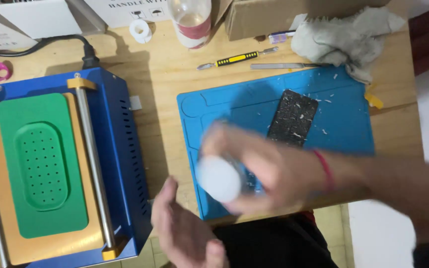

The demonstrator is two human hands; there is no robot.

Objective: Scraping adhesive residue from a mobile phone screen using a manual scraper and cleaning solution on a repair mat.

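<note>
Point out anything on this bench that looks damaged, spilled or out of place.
The dark phone panel on the blue mat lies askew, its surface speckled with pale fragments. More white flakes are scattered on the mat around it. The right hand holds a blurred white-capped object over the mat's near edge.

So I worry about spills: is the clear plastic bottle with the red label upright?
Upright, it seems: the clear plastic bottle with the red label stands on the wooden table; its top is out of frame.

surface: pale wooden surface (160,84)
left: blue heating machine (120,149)
centre: blue work mat (343,124)
rear: yellow-handled tool (237,59), grey rag (346,37), tape roll (140,30)
</note>
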